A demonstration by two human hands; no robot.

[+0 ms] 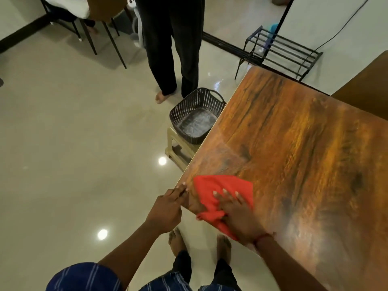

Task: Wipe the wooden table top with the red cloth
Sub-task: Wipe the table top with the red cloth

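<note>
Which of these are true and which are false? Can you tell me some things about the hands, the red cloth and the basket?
1. The right hand presses the red cloth on the wooden table top. True.
2. The left hand holds the cloth too. False: its fingertips rest on the table edge, beside the cloth.
3. The cloth lies near the table's corner. True.
4. The dark basket sits on the table. False: it sits on a small stool beside it.
5. A second person stands beyond the basket. True.
</note>
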